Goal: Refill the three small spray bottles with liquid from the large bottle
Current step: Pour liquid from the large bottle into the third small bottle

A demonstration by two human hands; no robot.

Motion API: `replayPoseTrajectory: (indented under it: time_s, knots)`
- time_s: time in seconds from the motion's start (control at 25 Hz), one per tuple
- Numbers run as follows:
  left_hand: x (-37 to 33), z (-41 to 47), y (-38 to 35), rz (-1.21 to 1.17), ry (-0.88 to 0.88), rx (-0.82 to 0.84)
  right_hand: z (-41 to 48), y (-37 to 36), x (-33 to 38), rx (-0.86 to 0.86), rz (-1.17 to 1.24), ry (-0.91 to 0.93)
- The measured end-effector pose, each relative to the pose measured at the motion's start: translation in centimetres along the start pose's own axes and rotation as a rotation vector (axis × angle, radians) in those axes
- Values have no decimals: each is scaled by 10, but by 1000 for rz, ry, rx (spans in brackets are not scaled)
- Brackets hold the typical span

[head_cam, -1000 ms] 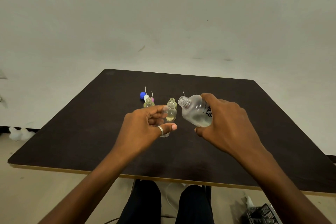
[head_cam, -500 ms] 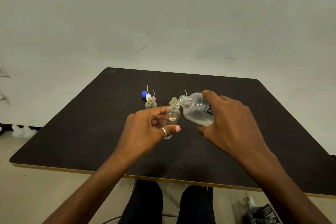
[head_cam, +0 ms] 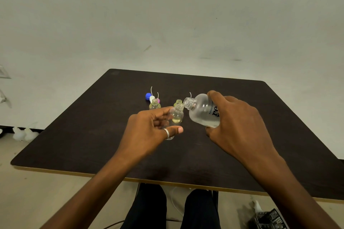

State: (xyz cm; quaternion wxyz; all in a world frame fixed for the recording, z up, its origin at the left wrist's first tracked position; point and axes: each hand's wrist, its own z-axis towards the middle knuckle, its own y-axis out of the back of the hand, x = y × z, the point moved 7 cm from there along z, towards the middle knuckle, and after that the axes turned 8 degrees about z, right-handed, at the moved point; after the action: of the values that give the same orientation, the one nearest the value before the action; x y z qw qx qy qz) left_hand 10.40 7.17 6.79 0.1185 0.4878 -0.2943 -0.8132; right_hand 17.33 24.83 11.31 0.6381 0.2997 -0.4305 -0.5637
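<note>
Head view showed the left hand (head_cam: 149, 130) pinching one small spray bottle (head_cam: 176, 115) above the table (head_cam: 93, 135), thumb and fingers clamped on its body. The right hand (head_cam: 236, 122) gripped the tilted large bottle (head_cam: 202, 111) round its base, mouth at the small neck (contact not determinable). Both judged light, smooth, slippery when wet; hold mid-body. Label read "re"; smaller print unreadable.

A plain indoor room, its kind unclear: dark table (head_cam: 83, 135), scuffed off-white wall (head_cam: 167, 15), pale floor (head_cam: 46, 201).
</note>
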Motion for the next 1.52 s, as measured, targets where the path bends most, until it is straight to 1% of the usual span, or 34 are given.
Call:
replayPoseTrajectory:
  time_s: [0.44,0.84,1.52]
  knots:
    - [8,2,-6,28,29,19,-1,6,4,-11,-101,15]
    - [10,0,-8,50,28,8,-1,10,6,-9,-105,29]
    - [8,-2,-9,5,14,4,-2,11,5,-43,-134,42]
